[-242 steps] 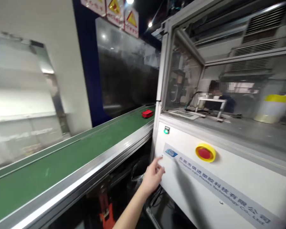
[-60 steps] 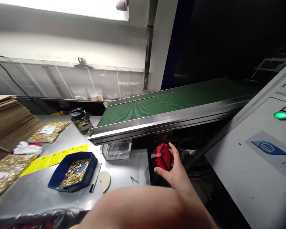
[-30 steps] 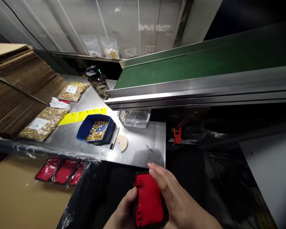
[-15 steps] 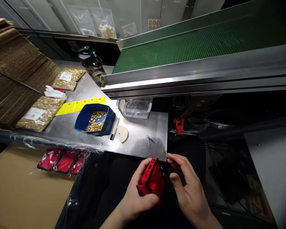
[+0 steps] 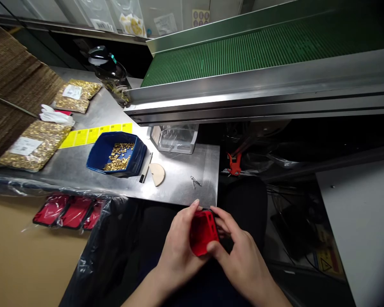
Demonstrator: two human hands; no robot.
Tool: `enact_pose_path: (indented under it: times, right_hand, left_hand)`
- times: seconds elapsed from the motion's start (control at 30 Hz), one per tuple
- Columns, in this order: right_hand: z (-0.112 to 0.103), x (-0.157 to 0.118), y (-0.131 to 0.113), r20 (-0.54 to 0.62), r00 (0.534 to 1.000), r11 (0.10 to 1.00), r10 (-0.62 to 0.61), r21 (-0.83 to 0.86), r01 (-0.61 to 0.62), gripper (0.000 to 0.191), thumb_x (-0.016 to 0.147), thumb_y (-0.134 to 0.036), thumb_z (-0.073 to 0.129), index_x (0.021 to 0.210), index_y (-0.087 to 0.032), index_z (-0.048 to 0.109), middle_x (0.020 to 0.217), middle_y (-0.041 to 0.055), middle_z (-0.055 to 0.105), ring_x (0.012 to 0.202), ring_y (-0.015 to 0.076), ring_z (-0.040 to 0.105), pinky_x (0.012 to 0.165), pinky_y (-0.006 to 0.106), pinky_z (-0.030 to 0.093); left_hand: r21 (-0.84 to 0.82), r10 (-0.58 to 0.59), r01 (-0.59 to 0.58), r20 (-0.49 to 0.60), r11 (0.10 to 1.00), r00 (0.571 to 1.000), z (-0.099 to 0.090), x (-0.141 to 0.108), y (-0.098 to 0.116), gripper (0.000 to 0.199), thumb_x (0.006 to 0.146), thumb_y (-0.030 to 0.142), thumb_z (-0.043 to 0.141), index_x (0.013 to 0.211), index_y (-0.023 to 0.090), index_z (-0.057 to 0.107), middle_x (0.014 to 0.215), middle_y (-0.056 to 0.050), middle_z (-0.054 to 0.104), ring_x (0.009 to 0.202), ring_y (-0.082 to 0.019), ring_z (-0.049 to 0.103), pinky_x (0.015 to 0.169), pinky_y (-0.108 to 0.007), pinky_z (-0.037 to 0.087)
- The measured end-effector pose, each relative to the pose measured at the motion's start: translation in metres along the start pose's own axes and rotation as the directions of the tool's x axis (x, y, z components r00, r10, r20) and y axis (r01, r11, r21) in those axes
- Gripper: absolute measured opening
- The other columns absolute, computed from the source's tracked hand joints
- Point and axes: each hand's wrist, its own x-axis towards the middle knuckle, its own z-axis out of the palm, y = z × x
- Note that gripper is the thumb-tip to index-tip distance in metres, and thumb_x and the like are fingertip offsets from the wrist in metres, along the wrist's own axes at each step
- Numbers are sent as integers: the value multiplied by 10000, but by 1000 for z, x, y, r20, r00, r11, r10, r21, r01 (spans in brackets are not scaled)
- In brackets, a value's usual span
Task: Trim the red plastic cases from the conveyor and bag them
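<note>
A red phone case [image 5: 202, 233] with a black edge is held over my lap, its hollow inner side turned up toward me. My left hand [image 5: 179, 243] wraps round its left side, fingers at the top edge. On the right side, my right hand [image 5: 238, 253] grips the case with its thumb on the near corner and fingers behind the edge. Just beyond the hands, small metal pins [image 5: 196, 181] lie on the metal table [image 5: 179, 187], beside a beige disc with a notch [image 5: 157, 174].
A blue bin [image 5: 97, 155] holds small gold-coloured metal pieces, with a cutter knife [image 5: 146, 168] next to it. Several red cases in plastic [image 5: 75, 211] lie at lower left. A green conveyor belt [image 5: 217, 59] spans the back. A dark bottle [image 5: 112, 79] stands at its end.
My right hand has closed onto the case, which it was apart from before. The case has been turned, so its inside now faces up. The view has shifted slightly to the right.
</note>
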Motion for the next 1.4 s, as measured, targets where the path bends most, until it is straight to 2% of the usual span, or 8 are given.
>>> enact_pose_path:
  times: [0.07,0.13,0.27,0.4,0.53,0.77,0.97,1.4]
  right_hand:
    - [-3,4,2,34,996,996,85,-6,-85,533,958,-543,627,1434,-318,546,1204,49,740,1086,244,718,995,365,572]
    - [-7,8,6,30,990,984,141,107,-143,431,995,-509,580,1353,-270,612,1168,82,747,1024,252,733,922,369,597]
    - [-14,11,13,65,972,826,225,517,-226,495,975,-500,628,1362,-193,598,1167,142,743,942,266,751,779,358,621]
    - [-15,9,7,138,963,686,231,679,-262,446,971,-439,663,1331,-179,627,1158,130,746,953,245,749,809,347,612]
    - [-12,9,1,160,961,657,225,704,-271,425,970,-425,670,1318,-182,646,1165,123,741,974,236,742,834,340,604]
    - [-14,8,7,130,965,701,226,667,-254,453,961,-443,678,1337,-196,625,1179,125,735,980,244,739,838,345,606]
    - [-16,5,8,85,978,768,192,607,-203,444,974,-430,660,1361,-219,609,1255,121,705,1064,253,715,927,369,589]
    - [-16,6,6,86,980,796,179,573,-196,430,987,-426,643,1366,-226,607,1248,117,709,1058,247,721,951,375,577]
  left_hand:
    - [46,94,-96,49,994,994,-3,-1,0,991,858,151,752,1622,379,163,1452,-122,523,1321,-328,531,1119,-529,448]
    - [-16,85,-84,63,996,994,-9,-3,1,1072,840,182,809,1619,439,119,1560,-109,437,1423,-348,443,1181,-552,380]
    - [-269,-185,192,53,944,981,-25,-7,2,1253,710,339,946,1629,430,100,1662,-99,315,1529,-384,288,1270,-578,213]
    - [-499,-320,390,222,774,921,-30,-7,1,1026,739,357,925,1579,385,336,1605,-83,438,1472,-371,408,1250,-513,305]
    - [-576,-323,396,230,716,918,-24,-5,2,870,743,330,921,1495,364,483,1569,-54,497,1439,-359,458,1234,-462,351]
    - [-596,-297,385,245,704,923,-27,-4,6,891,723,303,939,1492,380,495,1580,-38,485,1436,-333,469,1191,-386,418]
    - [-589,-274,379,263,714,925,-30,-4,4,916,720,312,942,1506,397,479,1609,-34,445,1452,-333,448,1218,-388,383]
    - [-609,-298,415,290,675,910,-31,0,2,918,717,310,941,1508,387,481,1576,-56,483,1398,-351,507,1201,-433,404]
